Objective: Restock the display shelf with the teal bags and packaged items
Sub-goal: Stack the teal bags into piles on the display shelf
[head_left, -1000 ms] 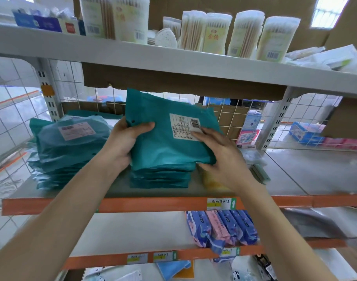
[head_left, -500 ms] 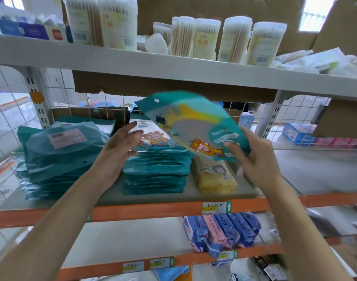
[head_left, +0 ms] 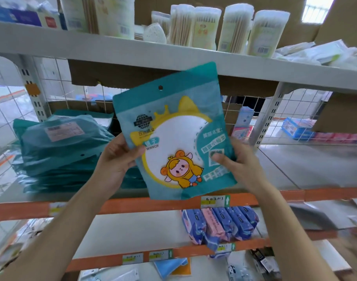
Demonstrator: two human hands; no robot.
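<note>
Teal bag [head_left: 173, 128]: held upright in the air in front of the middle shelf [head_left: 295, 171], printed face to the camera, hang hole at top. It is tilted, with the top edge rising to the right. In view the top edge overlaps the cardboard [head_left: 120, 76] under the upper shelf [head_left: 194, 55], and the bottom edge overlaps the orange lip [head_left: 133, 205] of the middle shelf. Whether the bag touches either cannot be told.

Left hand [head_left: 117, 157]: grips the bag's left edge, thumb pressed on the front by the "MIRROR" print, fingers hidden behind.
Right hand [head_left: 238, 161]: grips the right edge lower down, thumb on the front, fingers curled round the back.
Both forearms rise from the bottom corners and converge on the bag.

Room around it:
- Left: a tall stack [head_left: 60, 151] of teal bags on the middle shelf, near the left hand and apart from it.
- Behind the bag: a second teal stack [head_left: 133, 180], only a sliver showing.
- Right: grey board of the middle shelf shows out to the slotted upright [head_left: 269, 118]. Wire mesh [head_left: 295, 114] closes the back.
- Above: swab packs [head_left: 234, 29] stand along the upper shelf.
- Below: a price tag [head_left: 215, 200] on the orange lip just under the bag's right corner. Blue and pink packs [head_left: 220, 224] lean in a row on the next shelf down.
</note>
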